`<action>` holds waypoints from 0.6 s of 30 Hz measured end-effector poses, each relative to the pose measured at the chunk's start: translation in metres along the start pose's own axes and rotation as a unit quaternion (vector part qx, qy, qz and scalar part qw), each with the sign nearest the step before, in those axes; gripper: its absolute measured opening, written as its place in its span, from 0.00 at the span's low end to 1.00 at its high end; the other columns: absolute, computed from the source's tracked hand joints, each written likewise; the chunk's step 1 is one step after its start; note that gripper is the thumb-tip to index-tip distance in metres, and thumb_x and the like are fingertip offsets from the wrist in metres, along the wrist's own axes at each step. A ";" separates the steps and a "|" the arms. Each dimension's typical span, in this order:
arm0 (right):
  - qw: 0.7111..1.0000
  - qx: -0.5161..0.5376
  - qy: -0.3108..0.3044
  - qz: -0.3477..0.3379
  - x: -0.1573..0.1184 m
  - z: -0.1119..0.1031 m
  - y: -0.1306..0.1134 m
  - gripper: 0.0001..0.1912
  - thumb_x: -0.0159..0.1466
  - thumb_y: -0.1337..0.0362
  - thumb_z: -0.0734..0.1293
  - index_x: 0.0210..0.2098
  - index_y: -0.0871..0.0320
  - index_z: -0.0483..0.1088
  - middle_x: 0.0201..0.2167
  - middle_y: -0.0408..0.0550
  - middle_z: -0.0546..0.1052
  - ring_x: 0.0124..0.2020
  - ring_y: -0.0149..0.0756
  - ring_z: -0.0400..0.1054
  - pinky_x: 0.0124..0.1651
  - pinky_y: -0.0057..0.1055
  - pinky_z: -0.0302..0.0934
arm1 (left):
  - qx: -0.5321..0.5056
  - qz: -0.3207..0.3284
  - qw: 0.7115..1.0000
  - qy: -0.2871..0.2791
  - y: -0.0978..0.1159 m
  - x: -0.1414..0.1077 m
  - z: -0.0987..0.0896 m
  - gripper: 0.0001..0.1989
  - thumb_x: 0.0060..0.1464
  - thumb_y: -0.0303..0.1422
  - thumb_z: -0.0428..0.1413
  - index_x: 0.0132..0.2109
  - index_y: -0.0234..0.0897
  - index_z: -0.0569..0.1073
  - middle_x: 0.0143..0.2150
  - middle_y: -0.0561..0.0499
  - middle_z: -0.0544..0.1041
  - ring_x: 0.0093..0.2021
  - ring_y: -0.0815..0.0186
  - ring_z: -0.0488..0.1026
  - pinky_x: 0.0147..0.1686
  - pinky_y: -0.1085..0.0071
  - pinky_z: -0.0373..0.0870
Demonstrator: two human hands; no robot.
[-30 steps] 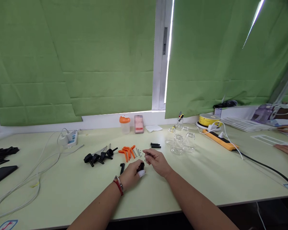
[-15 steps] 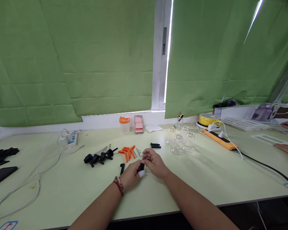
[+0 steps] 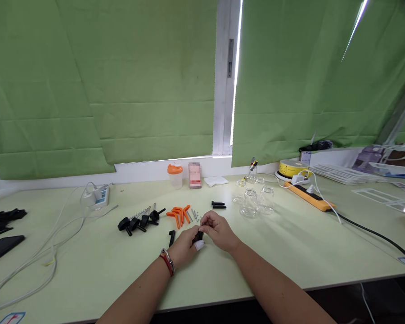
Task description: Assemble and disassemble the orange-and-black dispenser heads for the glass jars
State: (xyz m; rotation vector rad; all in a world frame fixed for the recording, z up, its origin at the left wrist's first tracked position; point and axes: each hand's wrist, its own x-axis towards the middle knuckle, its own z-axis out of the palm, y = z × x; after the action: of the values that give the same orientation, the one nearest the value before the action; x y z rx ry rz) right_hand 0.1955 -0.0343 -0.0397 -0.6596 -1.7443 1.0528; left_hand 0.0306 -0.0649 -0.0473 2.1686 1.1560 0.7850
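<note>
My left hand, with a white wrapping on one finger, is closed around a small black part that is mostly hidden. My right hand pinches at the top of that part; whatever lies between its fingertips is too small to make out. Beside my left hand is a black angled piece. Just beyond my hands lie several orange angled pieces and some small metal screws. Two black ribbed pieces rest farther back. On the left are several black round-headed parts with metal rods.
Several glass jars stand to the right, one holding tools. Farther right is an orange power strip with cables, near a yellow spool. An orange-lidded cup stands at the back. White cables cross the left side.
My hands have barely moved and keep their grip on the black part. At the far right, a co-worker's hands have pulled back, with only part of one still showing.
</note>
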 end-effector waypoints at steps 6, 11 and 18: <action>1.000 0.004 -0.004 0.009 0.000 -0.001 0.001 0.07 0.56 0.63 0.66 0.31 0.57 0.63 0.26 0.40 0.68 0.27 0.29 0.60 0.31 0.27 0.57 | -0.003 0.001 1.000 0.004 0.000 0.000 0.000 0.08 0.51 0.28 0.50 0.41 0.37 0.66 0.31 0.54 0.67 0.30 0.68 0.62 0.31 0.72 0.61; 1.000 0.011 -0.006 0.013 0.000 -0.001 0.003 0.07 0.56 0.63 0.66 0.32 0.56 0.63 0.26 0.40 0.67 0.26 0.28 0.59 0.29 0.26 0.56 | 0.003 0.007 1.000 0.002 -0.002 0.000 0.001 0.07 0.51 0.28 0.50 0.40 0.37 0.65 0.30 0.54 0.67 0.29 0.68 0.62 0.31 0.72 0.61; 1.000 0.016 -0.013 0.010 -0.001 -0.002 0.002 0.06 0.57 0.64 0.65 0.32 0.56 0.63 0.26 0.40 0.67 0.25 0.28 0.58 0.29 0.26 0.55 | 0.008 0.012 1.000 -0.002 -0.003 0.000 0.001 0.06 0.51 0.28 0.49 0.39 0.37 0.65 0.30 0.54 0.66 0.30 0.68 0.61 0.32 0.72 0.60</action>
State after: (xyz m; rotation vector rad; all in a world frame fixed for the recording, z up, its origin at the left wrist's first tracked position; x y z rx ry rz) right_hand 0.1977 -0.0331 -0.0411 -0.6477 -1.7420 1.1057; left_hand 0.0295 -0.0637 -0.0503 2.2004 1.1401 0.7848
